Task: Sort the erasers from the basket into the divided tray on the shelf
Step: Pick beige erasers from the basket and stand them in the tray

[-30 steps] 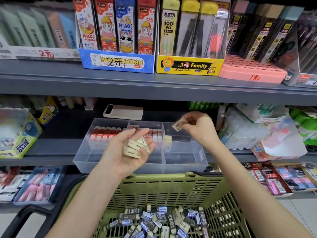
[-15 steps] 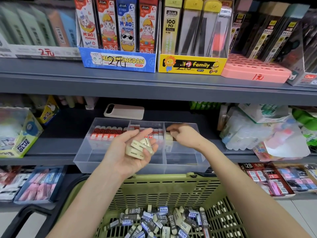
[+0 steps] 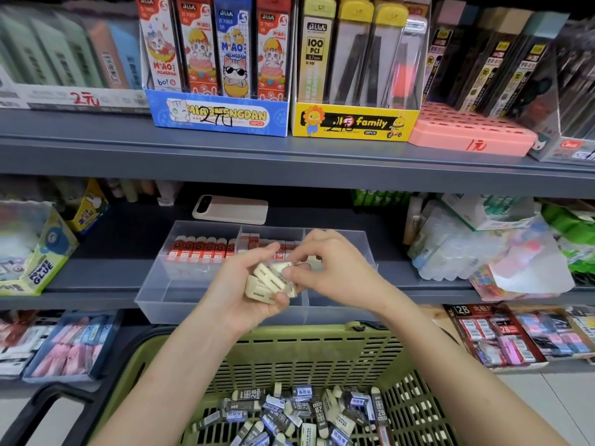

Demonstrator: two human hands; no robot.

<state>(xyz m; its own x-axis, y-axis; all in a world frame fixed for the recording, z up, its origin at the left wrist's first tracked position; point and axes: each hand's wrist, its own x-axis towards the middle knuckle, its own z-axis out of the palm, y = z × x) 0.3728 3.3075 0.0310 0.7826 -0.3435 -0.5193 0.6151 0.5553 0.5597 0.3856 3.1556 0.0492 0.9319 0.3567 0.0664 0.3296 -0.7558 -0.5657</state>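
Head view: left hand (image 3: 235, 284) cups a small stack of cream erasers (image 3: 269, 283), fingers curled round them as a ready supply; right hand (image 3: 338, 272) pinches the top one, I think to carry it into the tray (image 3: 167, 304) just behind. Basket (image 3: 289, 333) below holds many more.

I log the divided tray (image 3: 180, 312) as clear, glossy plastic. The basket (image 3: 289, 336) reads as matt green slotted plastic. The shelf (image 3: 122, 249) looks like smooth grey metal.
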